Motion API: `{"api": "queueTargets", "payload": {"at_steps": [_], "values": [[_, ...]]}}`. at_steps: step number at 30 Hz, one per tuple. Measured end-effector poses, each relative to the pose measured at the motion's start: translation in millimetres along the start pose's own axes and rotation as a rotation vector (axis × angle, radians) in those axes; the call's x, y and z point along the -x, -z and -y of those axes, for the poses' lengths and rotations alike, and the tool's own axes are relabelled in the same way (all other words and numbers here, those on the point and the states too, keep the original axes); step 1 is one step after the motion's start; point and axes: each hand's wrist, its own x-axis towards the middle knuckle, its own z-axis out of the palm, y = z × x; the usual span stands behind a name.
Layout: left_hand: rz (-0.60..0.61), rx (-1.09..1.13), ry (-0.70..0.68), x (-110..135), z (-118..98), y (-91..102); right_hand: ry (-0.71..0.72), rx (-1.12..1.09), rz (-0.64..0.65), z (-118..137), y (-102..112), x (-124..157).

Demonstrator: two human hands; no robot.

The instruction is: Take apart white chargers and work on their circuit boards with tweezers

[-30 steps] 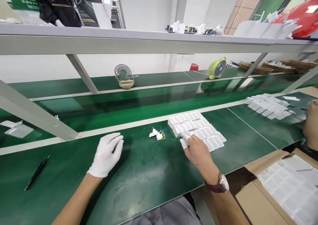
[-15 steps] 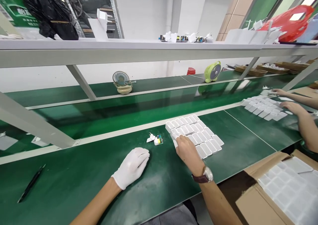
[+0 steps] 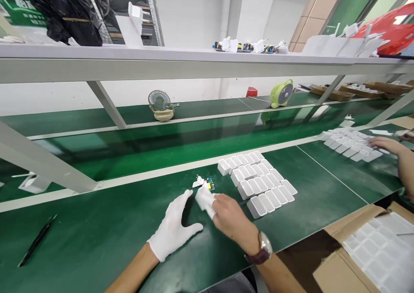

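While the left hand (image 3: 174, 232) in its white glove lay flat on the dark green bench mat (image 3: 97, 241), fingers spread and holding nothing, the bare right hand (image 3: 231, 219) with a brown-strapped wristwatch (image 3: 263, 250) had its fingers closed round one small white plastic casing (image 3: 203, 197), just beside the glove's fingertips. Off to the near right was an open cardboard box (image 3: 326, 267) of clear plastic trays (image 3: 375, 245), and a thin black pen (image 3: 35, 241) lay way over on the left. Just past the casing sat a loose white plug piece with a little green circuit board (image 3: 207, 183), and next to that a neat block of matching white casings (image 3: 261, 181). Further along the mat another person's hand (image 3: 386, 144) rested on a second batch of white casings (image 3: 347, 140). Behind all that ran a glossy green conveyor belt (image 3: 161, 144), then a back ledge with a beige desk fan (image 3: 160, 105) and a lime-green fan (image 3: 282, 92), and a long grey shelf (image 3: 194, 62) overhead against white walls.
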Motion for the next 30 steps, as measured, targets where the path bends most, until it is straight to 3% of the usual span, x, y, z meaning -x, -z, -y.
{"api": "queueTargets", "payload": {"at_steps": [4, 6, 8, 11, 16, 25, 30], "values": [[-0.043, 0.059, 0.091, -3.0, 4.1, -3.6, 0.227, -0.115, -0.006, 26.0, -3.6, -11.0], [-0.092, 0.032, 0.135, -6.1, 11.1, 2.2, 0.148, -0.067, -0.011, 14.8, -4.4, -20.0], [-0.123, -0.024, 0.186, -8.3, 19.4, 11.0, -0.047, 0.053, 0.001, -9.1, -3.6, -29.4], [-0.124, -0.051, 0.273, -9.2, 30.1, 22.8, -0.22, 0.153, 0.011, -48.5, -1.6, -40.4], [-0.131, 0.012, 0.404, -10.2, 38.2, 27.6, -0.332, 0.238, 0.059, -76.8, -5.9, -48.5], [-0.146, 0.106, 0.429, -10.5, 41.8, 25.9, -0.349, 0.205, 0.069, -72.0, -8.7, -42.8], [-0.172, 0.108, 0.415, -8.2, 43.5, 24.3, -0.172, 0.074, 0.102, -51.7, -20.3, -39.4]]}}
